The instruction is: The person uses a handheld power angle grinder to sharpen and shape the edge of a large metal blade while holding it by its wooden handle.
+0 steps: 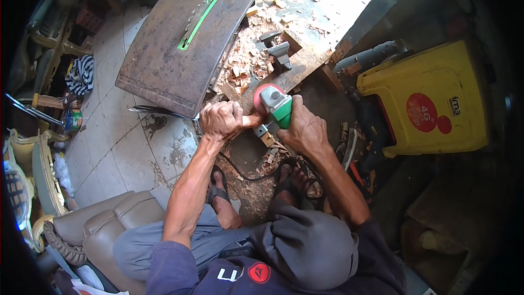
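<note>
My right hand (305,130) is wrapped round the green body of an angle grinder (276,104), whose grey metal head and reddish disc point away from me. My left hand (221,121) is closed on a reddish-brown piece of wood (251,121), of which only the end shows past the fingers. That end lies close to the disc; whether the two touch I cannot tell. Beneath the hands, a small wooden block (267,138) and a metal part show partly.
A table saw top (158,60) with a toothed blade in a green-edged slot stands at far left. Beyond the grinder are a metal vise (279,53) and wood chips (248,66). A yellow plastic stool (431,101) lies at right. A dark cord (245,177) crosses the floor near my feet.
</note>
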Tool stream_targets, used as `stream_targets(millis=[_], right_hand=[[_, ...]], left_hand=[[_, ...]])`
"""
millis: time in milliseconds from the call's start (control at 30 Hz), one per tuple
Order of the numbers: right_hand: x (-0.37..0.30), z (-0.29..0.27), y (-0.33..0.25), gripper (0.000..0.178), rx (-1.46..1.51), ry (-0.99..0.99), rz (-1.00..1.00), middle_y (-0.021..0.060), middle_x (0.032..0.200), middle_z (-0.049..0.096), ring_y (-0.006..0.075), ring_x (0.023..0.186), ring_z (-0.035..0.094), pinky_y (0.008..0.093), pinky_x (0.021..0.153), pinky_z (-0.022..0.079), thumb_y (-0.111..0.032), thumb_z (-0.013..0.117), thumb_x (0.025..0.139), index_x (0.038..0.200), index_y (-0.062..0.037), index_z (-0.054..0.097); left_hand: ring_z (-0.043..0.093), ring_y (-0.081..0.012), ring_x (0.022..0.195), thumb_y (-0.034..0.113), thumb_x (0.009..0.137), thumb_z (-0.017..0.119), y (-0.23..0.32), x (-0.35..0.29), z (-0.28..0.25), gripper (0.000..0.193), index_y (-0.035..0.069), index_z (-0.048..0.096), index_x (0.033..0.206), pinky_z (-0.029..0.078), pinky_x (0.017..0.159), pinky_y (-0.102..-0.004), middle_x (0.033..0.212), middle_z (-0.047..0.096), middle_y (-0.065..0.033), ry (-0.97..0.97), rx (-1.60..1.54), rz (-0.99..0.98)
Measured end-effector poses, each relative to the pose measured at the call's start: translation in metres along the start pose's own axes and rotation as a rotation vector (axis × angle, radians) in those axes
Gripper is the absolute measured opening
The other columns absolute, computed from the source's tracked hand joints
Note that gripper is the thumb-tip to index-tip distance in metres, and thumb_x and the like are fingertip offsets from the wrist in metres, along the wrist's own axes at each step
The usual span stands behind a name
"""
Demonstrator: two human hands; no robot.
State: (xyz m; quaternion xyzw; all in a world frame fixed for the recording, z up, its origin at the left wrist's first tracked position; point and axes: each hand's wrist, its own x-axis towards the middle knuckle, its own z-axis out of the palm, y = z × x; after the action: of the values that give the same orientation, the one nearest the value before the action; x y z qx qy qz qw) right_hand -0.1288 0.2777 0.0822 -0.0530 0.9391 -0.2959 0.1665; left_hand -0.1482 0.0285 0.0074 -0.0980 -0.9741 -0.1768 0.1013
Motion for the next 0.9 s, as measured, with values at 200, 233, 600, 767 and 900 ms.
stream_targets(millis=[200,233,600,767,900], right_hand=[[0.006,-0.002,0.002,0.064,-0.033,0.013,-0.012,0.0276,0.106,0.071,0.0505,0.094,0.070,0.0593,0.080,0.055,-0.029,0.077,0.078,0.127,-0.0041,0.044],[0.005,-0.009,0.002,0.064,-0.022,-0.034,-0.016,0.0277,0.107,0.071,0.0506,0.094,0.070,0.0593,0.080,0.055,-0.030,0.077,0.078,0.127,-0.0043,0.044],[-0.005,0.008,0.006,0.067,0.088,-0.012,0.110,0.0284,0.109,0.071,0.0510,0.099,0.069,0.0596,0.085,0.053,-0.037,0.076,0.079,0.126,-0.0026,0.041],[-0.009,0.008,0.004,0.070,0.135,-0.004,0.068,0.0292,0.110,0.070,0.0518,0.099,0.069,0.0595,0.086,0.053,-0.037,0.076,0.080,0.128,-0.0015,0.040],[-0.006,0.024,0.010,0.072,0.129,0.112,0.187,0.0302,0.110,0.070,0.0523,0.099,0.069,0.0595,0.086,0.053,-0.040,0.077,0.080,0.129,-0.0025,0.040]], left_hand=[[0.068,-0.0368,0.068,0.026,0.094,0.057,0.004,0.000,0.001,0.030,0.008,0.067,0.072,0.053,0.070,-0.0492,0.072,0.069,-0.0147,0.000,-0.044,-0.034],[0.068,-0.0377,0.067,0.026,0.094,0.056,0.004,-0.001,0.000,0.030,0.008,0.067,0.072,0.053,0.069,-0.0501,0.072,0.069,-0.0153,-0.003,-0.058,-0.055],[0.069,-0.0516,0.081,0.040,0.097,0.048,0.006,0.006,-0.008,0.047,0.003,0.076,0.087,0.055,0.079,-0.0572,0.087,0.071,-0.0302,-0.237,-0.194,-0.506],[0.069,-0.0523,0.083,0.038,0.097,0.046,-0.001,0.004,-0.001,0.049,0.000,0.076,0.086,0.054,0.081,-0.0561,0.087,0.071,-0.0302,-0.222,-0.166,-0.509],[0.069,-0.0516,0.085,0.037,0.097,0.046,0.005,0.011,-0.003,0.050,0.000,0.076,0.085,0.054,0.081,-0.0559,0.087,0.071,-0.0311,-0.228,-0.197,-0.496]])
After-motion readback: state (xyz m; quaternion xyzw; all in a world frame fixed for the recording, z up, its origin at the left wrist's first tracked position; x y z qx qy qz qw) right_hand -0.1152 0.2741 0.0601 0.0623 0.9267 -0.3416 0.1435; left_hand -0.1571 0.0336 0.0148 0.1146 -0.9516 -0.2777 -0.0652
